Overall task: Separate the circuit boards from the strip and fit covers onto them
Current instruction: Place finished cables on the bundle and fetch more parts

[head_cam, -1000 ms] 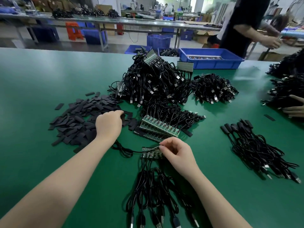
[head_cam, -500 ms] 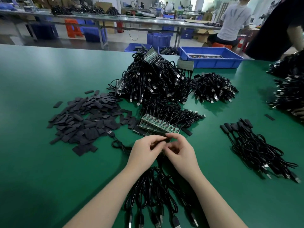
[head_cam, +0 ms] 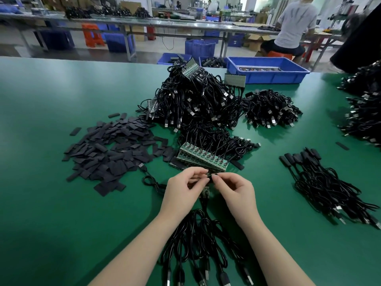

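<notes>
My left hand (head_cam: 182, 188) and my right hand (head_cam: 235, 188) meet at the middle of the green table. Between their fingertips they pinch a small black cover (head_cam: 212, 176), held over a short strip of green circuit boards (head_cam: 204, 191) that is mostly hidden by my hands. Black USB cables (head_cam: 198, 240) run from that strip toward me. Just beyond my hands lies a longer strip of circuit boards (head_cam: 203, 156) with cables attached. A pile of loose black covers (head_cam: 111, 151) lies to the left.
A big heap of cabled board strips (head_cam: 191, 102) sits behind, a smaller cable heap (head_cam: 270, 109) to its right. Covered cables (head_cam: 323, 182) lie at the right, more cable piles (head_cam: 362, 112) at the far right. A blue tray (head_cam: 268, 69) stands at the far edge. A seated person (head_cam: 292, 27) works behind.
My left hand came back from the cover pile to the strip and joined my right hand. Both now pinch a black cover over the boards.
</notes>
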